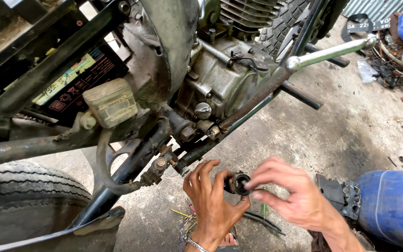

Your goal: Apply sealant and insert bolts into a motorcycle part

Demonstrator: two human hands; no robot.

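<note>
Both bare hands meet low in front: the left hand [211, 201], palm up with a bracelet at the wrist, fingers curled closed; the right hand [289, 192] pinching beside it

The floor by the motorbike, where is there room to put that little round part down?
Bare concrete floor lies open between the kick lever, the scrap pile and the blue tank. It is crowded under the left hand, with loose wires, and by the rear tyre.

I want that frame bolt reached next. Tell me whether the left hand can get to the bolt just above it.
Probably yes. The left hand sits just below the bolt with open air between, but its fingers pinch a small black round part, so it isn't free.
</note>
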